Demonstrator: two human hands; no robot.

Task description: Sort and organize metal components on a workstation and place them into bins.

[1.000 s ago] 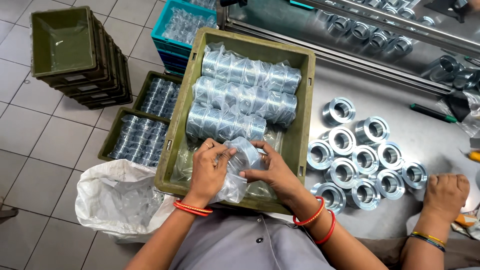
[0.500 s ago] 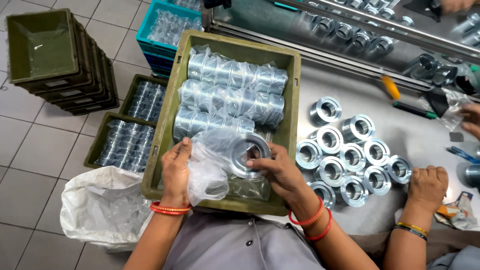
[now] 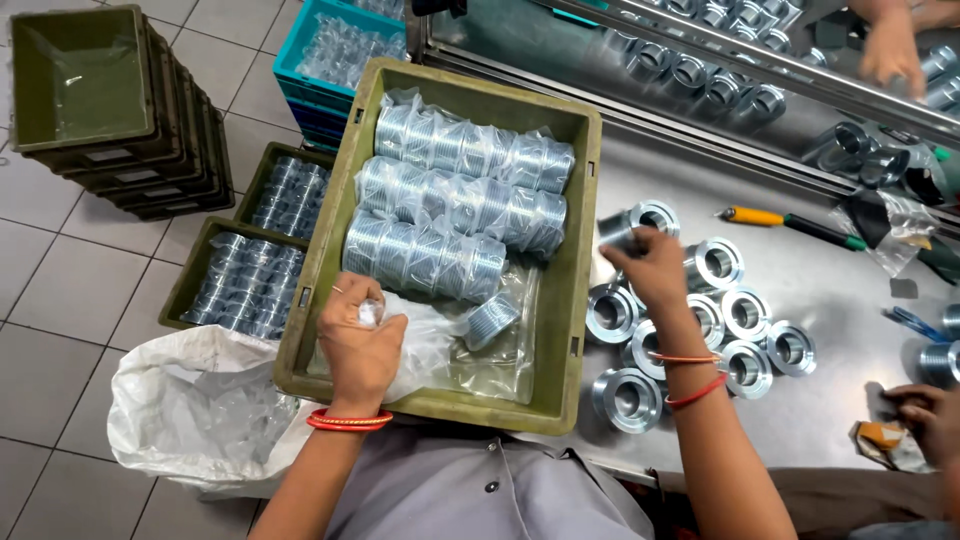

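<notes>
My left hand (image 3: pixel 360 342) grips the bunched mouth of a clear plastic bag (image 3: pixel 430 345) lying in the front of an olive green crate (image 3: pixel 585 250). A threaded metal ring (image 3: pixel 490 320) sits inside that bag. Three rows of bagged metal rings (image 3: pixel 455 205) fill the back of the crate. My right hand (image 3: pixel 655 268) is out over the steel table, fingers curled on a metal fitting (image 3: pixel 650 215) at the back of a cluster of several shiny fittings (image 3: pixel 745 340).
Stacked empty green crates (image 3: pixel 90 80) stand at the far left, beside a blue crate (image 3: pixel 340 50) and two small crates of bagged rings (image 3: pixel 250 280). A white sack (image 3: pixel 190 410) lies on the floor. A screwdriver (image 3: pixel 790 222) and other people's hands (image 3: pixel 925 415) (image 3: pixel 890 50) are to the right.
My right hand left the bag in the crate and moved right to the fittings on the table. My left hand stayed on the bag, now bunching its mouth.
</notes>
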